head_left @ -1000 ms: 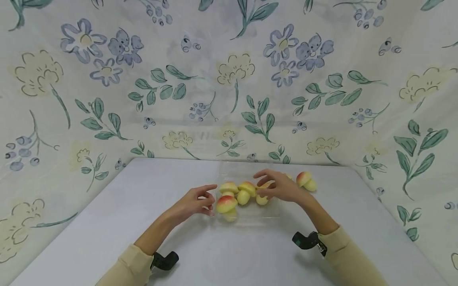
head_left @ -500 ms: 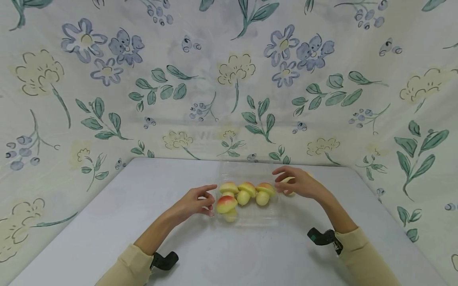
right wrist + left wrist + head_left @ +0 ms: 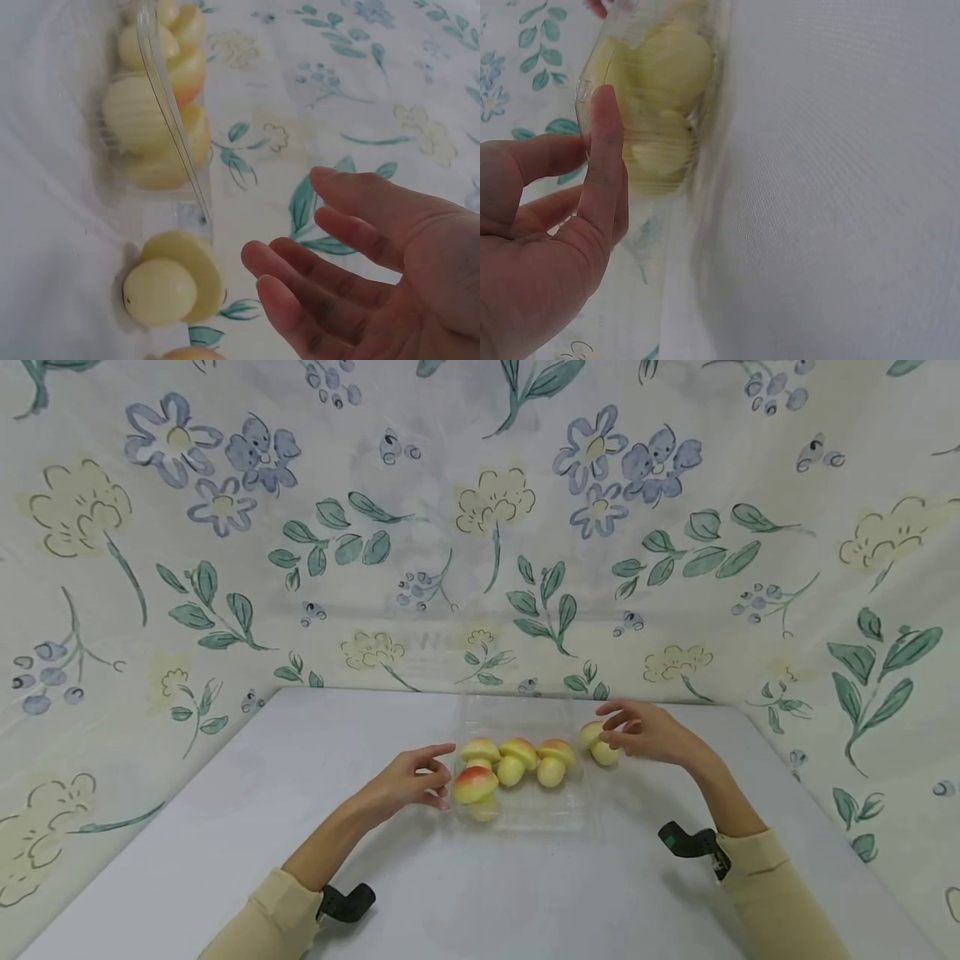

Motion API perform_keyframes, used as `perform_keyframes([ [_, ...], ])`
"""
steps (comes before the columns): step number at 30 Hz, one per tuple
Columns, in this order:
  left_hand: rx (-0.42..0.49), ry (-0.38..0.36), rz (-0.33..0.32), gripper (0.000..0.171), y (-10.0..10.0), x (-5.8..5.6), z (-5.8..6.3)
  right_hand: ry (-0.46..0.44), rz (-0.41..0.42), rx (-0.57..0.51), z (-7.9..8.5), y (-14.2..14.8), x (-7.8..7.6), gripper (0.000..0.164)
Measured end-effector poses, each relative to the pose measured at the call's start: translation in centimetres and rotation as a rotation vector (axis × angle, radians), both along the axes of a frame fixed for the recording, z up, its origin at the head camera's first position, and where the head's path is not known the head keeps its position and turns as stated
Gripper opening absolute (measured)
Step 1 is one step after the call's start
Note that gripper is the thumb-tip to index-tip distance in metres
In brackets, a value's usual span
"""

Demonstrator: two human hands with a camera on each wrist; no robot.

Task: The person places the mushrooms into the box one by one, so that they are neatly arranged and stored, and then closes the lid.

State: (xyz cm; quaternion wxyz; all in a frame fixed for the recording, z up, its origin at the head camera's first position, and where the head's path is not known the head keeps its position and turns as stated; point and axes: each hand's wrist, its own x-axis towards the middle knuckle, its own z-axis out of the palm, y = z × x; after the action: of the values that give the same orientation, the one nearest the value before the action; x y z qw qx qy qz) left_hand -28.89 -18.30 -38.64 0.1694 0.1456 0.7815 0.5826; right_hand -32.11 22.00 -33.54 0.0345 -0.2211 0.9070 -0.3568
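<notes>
A clear plastic box stands on the table with several mushroom-shaped pieces inside, yellow with reddish caps. My left hand is at the box's left wall; in the left wrist view its fingertips touch the clear rim and side, with the index finger straight. My right hand hovers right of the box, fingers loosely bent and apart, holding nothing. Beside its fingertips lies one loose mushroom-shaped piece on the table. Part of another loose piece peeks in at the lower edge of the right wrist view.
The white table ends at a floral cloth hanging behind it. A clear flap rises at the back of the box. Black wrist cameras sit below each sleeve.
My right hand has moved right, from above the box to the loose piece outside, uncovering the rightmost piece inside. The left hand and the box stay in place.
</notes>
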Motion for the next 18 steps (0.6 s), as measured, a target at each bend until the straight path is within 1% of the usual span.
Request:
perform_keyframes([
  [3, 0.004, 0.002, -0.002, 0.062, 0.0, 0.0, 0.0, 0.014, -0.031, 0.014, 0.0, 0.6, -0.1, 0.043],
  [6, 0.010, 0.009, -0.012, 0.062, 0.0, 0.0, 0.0, 0.010, -0.059, 0.014, 0.0, 1.0, -0.2, 0.045],
  [12, -0.006, -0.008, 0.010, 0.062, 0.0, 0.1, 0.0, 0.003, -0.112, -0.007, -0.2, 1.8, -0.6, 0.051],
  [15, -0.011, -0.009, 0.013, 0.062, 0.1, 0.1, 0.1, 0.057, -0.150, 0.006, -0.4, 2.5, -0.8, 0.050],
  [18, -0.015, -0.006, 0.016, 0.062, 0.1, 0.1, 0.1, 0.138, -0.179, 0.037, -0.8, 3.2, -0.9, 0.047],
])
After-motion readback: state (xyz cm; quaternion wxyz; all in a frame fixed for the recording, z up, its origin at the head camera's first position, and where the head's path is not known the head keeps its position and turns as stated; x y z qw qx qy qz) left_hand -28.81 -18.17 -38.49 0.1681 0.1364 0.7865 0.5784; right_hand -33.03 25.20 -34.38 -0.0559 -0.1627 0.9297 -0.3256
